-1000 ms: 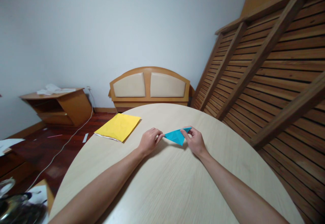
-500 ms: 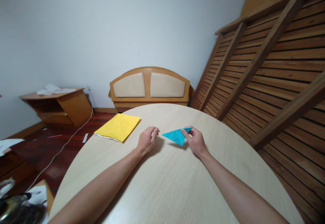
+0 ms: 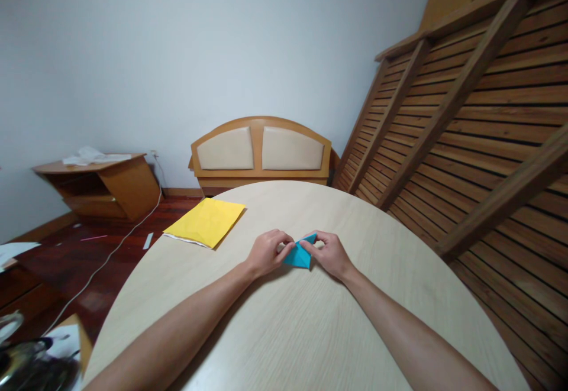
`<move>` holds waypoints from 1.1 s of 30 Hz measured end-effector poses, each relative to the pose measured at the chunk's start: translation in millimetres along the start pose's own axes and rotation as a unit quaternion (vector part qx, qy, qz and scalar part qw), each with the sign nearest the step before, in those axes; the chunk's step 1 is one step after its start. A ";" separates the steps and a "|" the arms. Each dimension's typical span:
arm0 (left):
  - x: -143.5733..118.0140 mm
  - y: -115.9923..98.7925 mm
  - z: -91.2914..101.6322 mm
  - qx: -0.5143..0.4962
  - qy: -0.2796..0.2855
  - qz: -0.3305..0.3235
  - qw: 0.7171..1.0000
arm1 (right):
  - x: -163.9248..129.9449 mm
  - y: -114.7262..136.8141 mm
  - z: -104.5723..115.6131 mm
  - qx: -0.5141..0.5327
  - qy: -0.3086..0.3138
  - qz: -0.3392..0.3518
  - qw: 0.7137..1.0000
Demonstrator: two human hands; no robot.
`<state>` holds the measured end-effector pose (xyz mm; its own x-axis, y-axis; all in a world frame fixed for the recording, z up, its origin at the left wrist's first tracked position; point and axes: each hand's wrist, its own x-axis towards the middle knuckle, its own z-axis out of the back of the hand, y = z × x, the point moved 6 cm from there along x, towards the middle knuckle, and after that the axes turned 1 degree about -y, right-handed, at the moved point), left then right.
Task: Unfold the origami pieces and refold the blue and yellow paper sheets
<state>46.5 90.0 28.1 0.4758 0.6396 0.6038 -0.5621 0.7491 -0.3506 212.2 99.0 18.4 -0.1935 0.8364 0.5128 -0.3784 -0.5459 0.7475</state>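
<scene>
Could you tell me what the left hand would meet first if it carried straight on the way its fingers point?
Most likely the right hand: the left hand points rightward across the blue folded paper both pinch.

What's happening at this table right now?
A person sits at a round wooden table working a small folded piece of blue paper. The left hand and the right hand pinch it from either side, close together, just above the tabletop. A yellow sheet of paper lies off to the left near the table's edge, untouched.
</scene>
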 end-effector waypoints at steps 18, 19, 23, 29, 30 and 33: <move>-0.1 3.3 -7.0 -0.079 0.044 0.038 0.995 | 1.4 7.8 1.2 0.028 -0.003 0.015 0.999; 0.0 3.8 -6.9 -0.085 0.041 0.038 0.995 | 2.0 7.5 1.9 0.033 -0.007 0.014 0.999; 0.0 8.7 -5.2 -0.103 0.019 0.054 0.993 | 1.9 1.2 -2.3 0.061 0.004 -0.009 0.998; 0.2 21.0 1.9 -0.147 -0.053 0.119 0.980 | -4.3 -4.0 -18.6 0.074 0.091 -0.034 0.992; 0.4 22.1 2.3 -0.151 -0.059 0.124 0.979 | -4.5 -3.3 -18.5 0.067 0.095 -0.034 0.993; 0.7 24.2 0.8 -0.165 -0.061 0.128 0.976 | -3.1 -0.5 -15.0 0.056 0.089 -0.030 0.994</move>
<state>32.8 108.5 20.6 0.2526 0.8030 0.5398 -0.3934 0.5950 -0.7009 199.4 97.5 10.0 -0.3339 0.8576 0.3911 -0.2931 -0.4889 0.8217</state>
